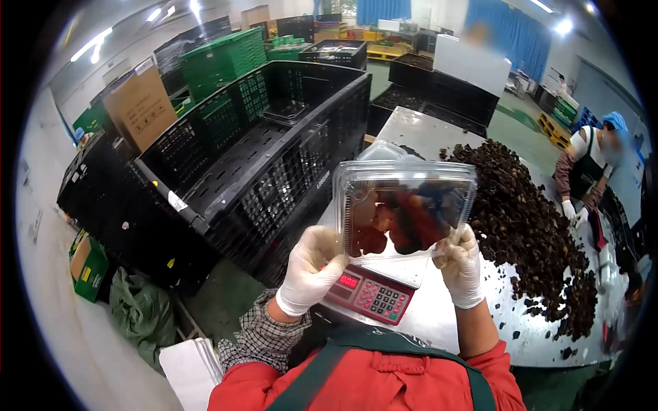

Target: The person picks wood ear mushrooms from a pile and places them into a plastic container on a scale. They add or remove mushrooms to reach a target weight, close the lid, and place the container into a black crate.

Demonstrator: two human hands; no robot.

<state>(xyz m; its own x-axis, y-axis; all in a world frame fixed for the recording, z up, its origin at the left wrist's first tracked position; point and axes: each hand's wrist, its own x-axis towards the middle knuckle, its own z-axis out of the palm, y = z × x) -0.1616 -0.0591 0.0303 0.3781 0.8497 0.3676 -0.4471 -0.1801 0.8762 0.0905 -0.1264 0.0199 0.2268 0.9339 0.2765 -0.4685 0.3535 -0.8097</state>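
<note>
My left hand (pixel 312 269), in a white glove, grips the lower left corner of a clear plastic container (pixel 404 209). At its lower right corner my right hand (pixel 460 267), gloved too, pinches the edge. The container is held up over a red digital scale (pixel 368 293) whose display reads zeros. Dark red and brown shapes show through the clear plastic; whether they lie inside or behind it I cannot tell. More clear plastic containers (pixel 380 151) sit just behind it. To the right, a large pile of dark brown pieces (pixel 524 212) spreads over the metal table (pixel 500 301).
A large black crate (pixel 295 168) stands at the left with one clear container (pixel 284 111) inside. Behind it are stacked green crates (pixel 223 63) and a cardboard box (pixel 140 106). Across the table at the right, another person (pixel 589 161) handles the pile's far side.
</note>
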